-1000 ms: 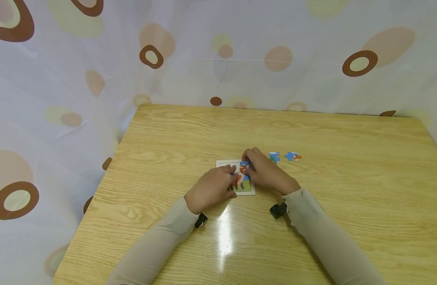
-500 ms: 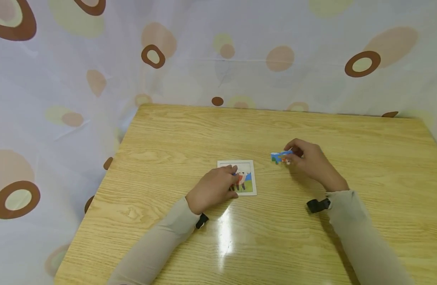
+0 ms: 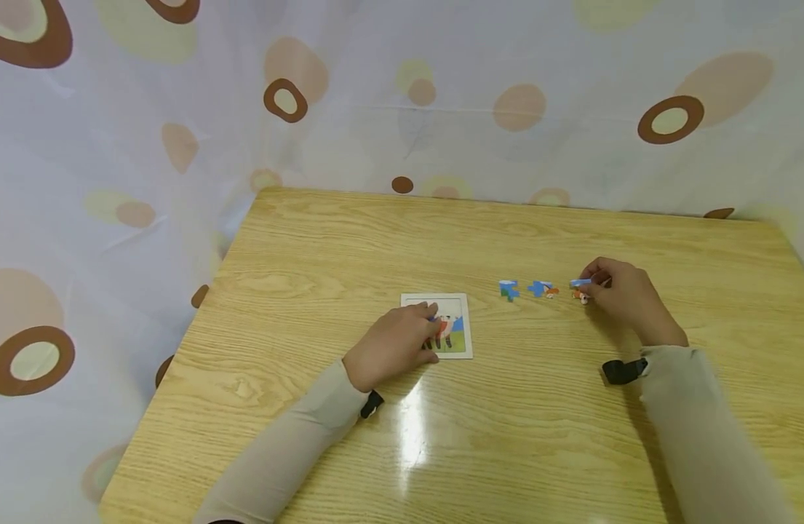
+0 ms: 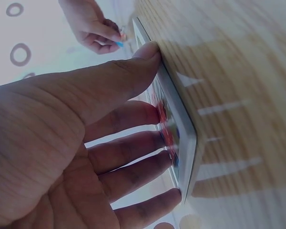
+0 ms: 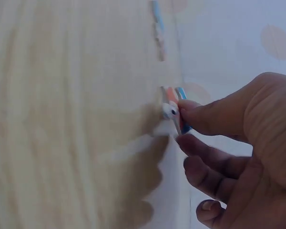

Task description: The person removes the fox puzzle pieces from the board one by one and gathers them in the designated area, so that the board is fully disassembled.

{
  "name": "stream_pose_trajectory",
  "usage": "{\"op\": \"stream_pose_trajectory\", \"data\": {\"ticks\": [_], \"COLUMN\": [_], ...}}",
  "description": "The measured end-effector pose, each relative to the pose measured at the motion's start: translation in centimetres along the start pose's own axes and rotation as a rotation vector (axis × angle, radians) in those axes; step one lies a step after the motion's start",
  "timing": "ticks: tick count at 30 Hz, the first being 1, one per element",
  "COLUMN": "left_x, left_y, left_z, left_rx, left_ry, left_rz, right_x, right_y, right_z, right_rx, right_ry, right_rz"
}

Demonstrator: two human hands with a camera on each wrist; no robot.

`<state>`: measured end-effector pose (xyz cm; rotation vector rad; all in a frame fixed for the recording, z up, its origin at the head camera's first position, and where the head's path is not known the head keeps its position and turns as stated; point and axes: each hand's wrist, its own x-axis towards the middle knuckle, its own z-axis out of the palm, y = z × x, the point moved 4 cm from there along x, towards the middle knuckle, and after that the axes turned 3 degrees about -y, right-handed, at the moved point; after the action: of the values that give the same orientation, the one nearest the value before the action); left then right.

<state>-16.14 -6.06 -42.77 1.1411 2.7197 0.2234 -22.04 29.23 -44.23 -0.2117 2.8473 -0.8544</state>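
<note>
A small square jigsaw board (image 3: 465,327) with a white frame lies on the table. Its lower part shows an animal with a red cover, and its upper part is bare and pale. My left hand (image 3: 391,346) rests on it, fingers extended onto the picture and thumb at the near edge, as the left wrist view (image 4: 105,133) shows. Farther right, my right hand (image 3: 627,298) pinches a jigsaw piece (image 5: 174,109) between thumb and forefinger. The piece is blue, orange and white, tilted at the tabletop. Whether it touches the table I cannot tell.
Two loose jigsaw pieces lie between the board and my right hand: a blue and green one (image 3: 508,289) and a blue and orange one (image 3: 542,289). The wooden table (image 3: 323,240) meets a patterned curtain (image 3: 454,145) at its back edge.
My right hand has left the board with a jigsaw piece and moved right, past the two loose pieces. The board's upper right is now bare. My left hand has stayed on the board.
</note>
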Motion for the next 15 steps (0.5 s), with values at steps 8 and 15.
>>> {"op": "stream_pose_trajectory", "data": {"ticks": [8,15], "left_x": [-0.2,-0.1], "left_y": [0.0,-0.2], "left_z": [-0.2,-0.3], "left_rx": [0.026,0.060], "left_ry": [0.010,0.040], "left_rz": [0.004,0.015], "right_x": [0.0,0.5], "right_y": [-0.1,-2.1], "right_z": [0.5,1.1], "right_rx": [-0.078,0.035], "right_ry": [0.008,0.052], "right_rz": [0.026,-0.003]}}
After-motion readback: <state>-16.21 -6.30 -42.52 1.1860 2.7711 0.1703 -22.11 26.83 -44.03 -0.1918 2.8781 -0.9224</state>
